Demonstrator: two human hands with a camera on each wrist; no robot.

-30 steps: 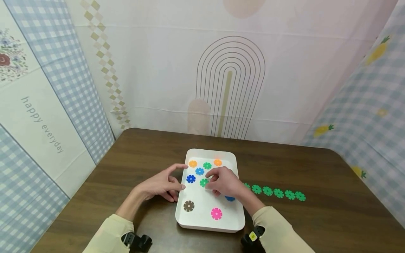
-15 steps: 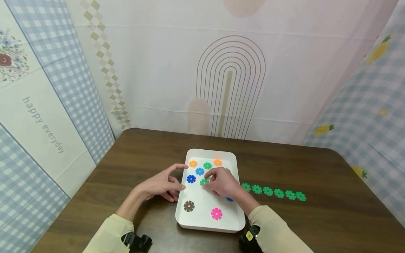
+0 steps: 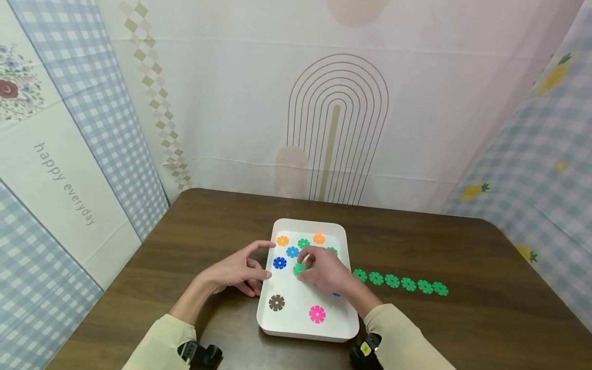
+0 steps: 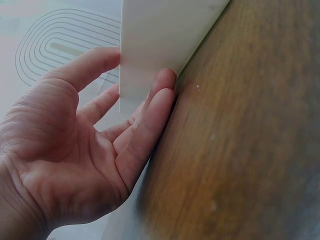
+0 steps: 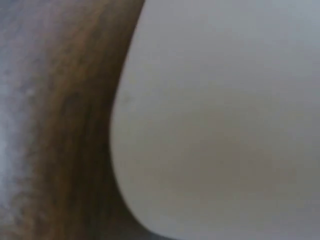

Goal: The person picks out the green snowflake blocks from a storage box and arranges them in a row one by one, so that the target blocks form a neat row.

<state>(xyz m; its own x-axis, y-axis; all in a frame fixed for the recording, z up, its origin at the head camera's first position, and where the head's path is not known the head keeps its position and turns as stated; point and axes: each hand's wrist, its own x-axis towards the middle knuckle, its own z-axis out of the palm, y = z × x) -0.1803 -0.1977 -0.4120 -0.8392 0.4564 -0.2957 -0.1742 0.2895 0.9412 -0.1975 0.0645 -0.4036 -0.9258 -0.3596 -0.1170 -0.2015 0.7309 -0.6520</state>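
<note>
The person's left hand (image 3: 236,271) has thumb and index finger spread apart, tips against the side of a white rectangular tray (image 3: 296,329), with nothing held between them; the right hand (image 3: 327,270) bends thumb and index finger about a flat, notched green disc (image 3: 298,270) inside the tray, whether pinched cannot be told. Six similar discs (image 3: 392,281) form a row on the dark brown wooden table (image 3: 481,334)

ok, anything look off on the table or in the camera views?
Nothing looks spilled or damaged; the green discs outside the white tray lie in a neat row. One oddity: the right wrist view is blurred, showing tray and table but not the right hand.
</note>
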